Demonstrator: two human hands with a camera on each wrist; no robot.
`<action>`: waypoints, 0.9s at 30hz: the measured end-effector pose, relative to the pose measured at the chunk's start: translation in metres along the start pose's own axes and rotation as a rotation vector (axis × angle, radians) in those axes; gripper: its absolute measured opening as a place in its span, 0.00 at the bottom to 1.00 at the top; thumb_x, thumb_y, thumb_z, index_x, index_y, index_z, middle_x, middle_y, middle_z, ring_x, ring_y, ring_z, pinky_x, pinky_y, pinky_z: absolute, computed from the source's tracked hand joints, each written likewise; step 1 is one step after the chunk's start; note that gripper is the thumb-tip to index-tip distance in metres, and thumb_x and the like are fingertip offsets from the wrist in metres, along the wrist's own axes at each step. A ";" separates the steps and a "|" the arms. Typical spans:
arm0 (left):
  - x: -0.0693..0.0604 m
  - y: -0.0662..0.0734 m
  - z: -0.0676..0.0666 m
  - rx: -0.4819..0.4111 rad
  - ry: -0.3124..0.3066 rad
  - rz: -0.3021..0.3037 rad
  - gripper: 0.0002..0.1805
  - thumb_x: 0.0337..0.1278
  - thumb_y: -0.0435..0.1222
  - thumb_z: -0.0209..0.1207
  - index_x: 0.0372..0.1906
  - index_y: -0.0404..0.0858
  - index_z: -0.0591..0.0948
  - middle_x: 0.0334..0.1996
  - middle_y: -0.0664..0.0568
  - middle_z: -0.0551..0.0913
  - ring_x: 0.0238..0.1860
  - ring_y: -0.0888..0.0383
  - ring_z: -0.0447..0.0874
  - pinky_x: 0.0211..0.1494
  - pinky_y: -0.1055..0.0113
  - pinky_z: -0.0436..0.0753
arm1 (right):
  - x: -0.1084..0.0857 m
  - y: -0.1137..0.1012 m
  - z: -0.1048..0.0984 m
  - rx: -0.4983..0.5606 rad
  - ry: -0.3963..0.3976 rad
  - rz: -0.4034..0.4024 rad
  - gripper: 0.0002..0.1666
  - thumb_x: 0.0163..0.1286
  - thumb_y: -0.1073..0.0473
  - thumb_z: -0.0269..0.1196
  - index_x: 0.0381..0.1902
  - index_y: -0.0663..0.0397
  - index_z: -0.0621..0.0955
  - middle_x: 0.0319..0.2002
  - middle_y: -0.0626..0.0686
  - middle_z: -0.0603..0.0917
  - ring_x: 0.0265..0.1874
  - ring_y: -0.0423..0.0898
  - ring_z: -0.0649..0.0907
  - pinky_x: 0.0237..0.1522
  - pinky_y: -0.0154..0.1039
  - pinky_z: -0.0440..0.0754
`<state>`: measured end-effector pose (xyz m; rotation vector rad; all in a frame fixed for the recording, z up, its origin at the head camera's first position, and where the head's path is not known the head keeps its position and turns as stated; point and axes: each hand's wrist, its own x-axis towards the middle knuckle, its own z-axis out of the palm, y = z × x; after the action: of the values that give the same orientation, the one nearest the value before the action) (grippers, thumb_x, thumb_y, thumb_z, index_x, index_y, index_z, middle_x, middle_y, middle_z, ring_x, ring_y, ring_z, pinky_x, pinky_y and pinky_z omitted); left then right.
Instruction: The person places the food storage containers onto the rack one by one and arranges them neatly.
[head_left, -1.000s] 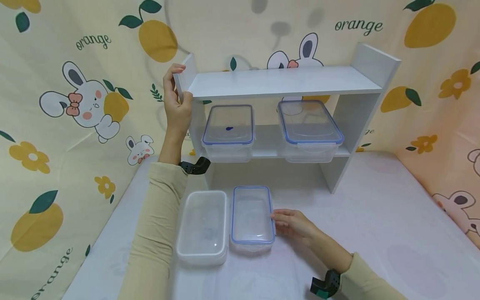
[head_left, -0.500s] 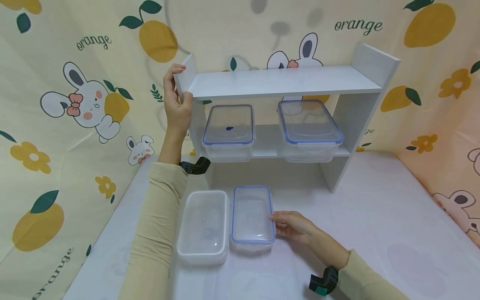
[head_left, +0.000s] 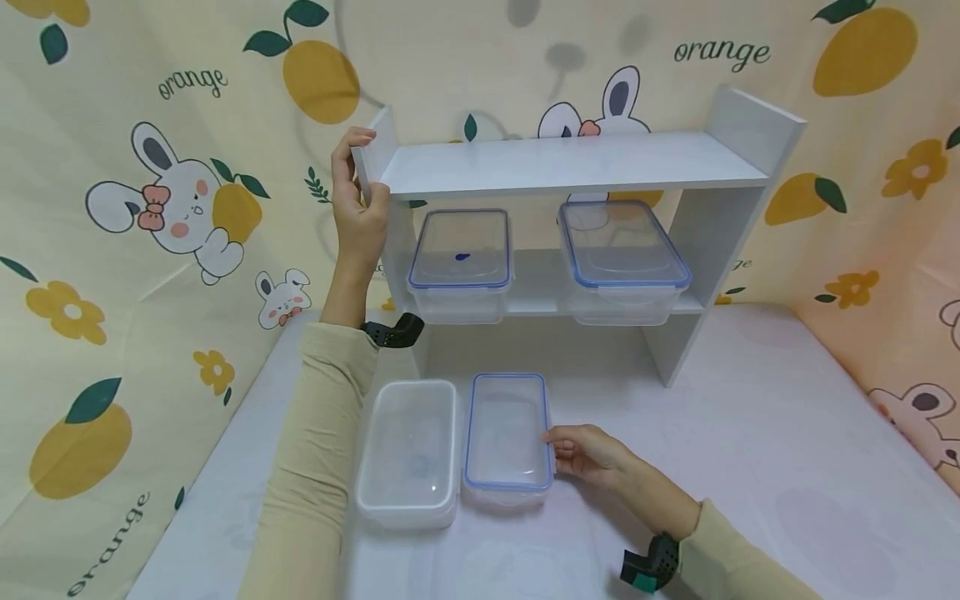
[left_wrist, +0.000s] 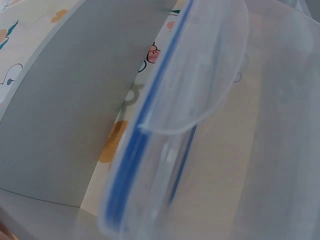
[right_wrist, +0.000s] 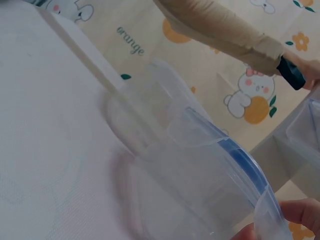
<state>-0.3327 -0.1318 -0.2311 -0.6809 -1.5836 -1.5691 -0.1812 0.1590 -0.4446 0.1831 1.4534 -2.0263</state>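
Note:
In the head view my left hand [head_left: 360, 204] grips the upper left side panel of a white shelf unit [head_left: 577, 162], thumb in front and fingers behind its edge. My right hand [head_left: 596, 457] holds the right side of a clear blue-rimmed box [head_left: 507, 433] on the table, with fingertips at its rim. Beside that box on the left stands a frosted white-lidded box [head_left: 408, 450]. In the right wrist view the thumb and a finger touch the rim of the clear box [right_wrist: 200, 175]. A blue-rimmed box [left_wrist: 145, 115] fills much of the left wrist view.
Two blue-rimmed lidded boxes, one left [head_left: 460, 262] and one right [head_left: 626, 258], sit on the middle shelf, their fronts jutting past its edge. A printed cloth [head_left: 465, 50] hangs behind. The table [head_left: 750, 467] has a pale cover.

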 end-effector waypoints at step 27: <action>0.001 -0.001 0.001 -0.014 0.006 -0.050 0.27 0.48 0.21 0.41 0.58 0.33 0.65 0.60 0.55 0.68 0.66 0.61 0.64 0.70 0.57 0.67 | -0.031 -0.019 0.002 -0.138 -0.063 -0.111 0.09 0.62 0.63 0.56 0.28 0.47 0.83 0.25 0.39 0.87 0.29 0.32 0.84 0.38 0.27 0.81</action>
<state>-0.3339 -0.1313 -0.2307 -0.6483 -1.5981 -1.6186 -0.1671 0.1739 -0.4145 -0.0186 1.5876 -1.9904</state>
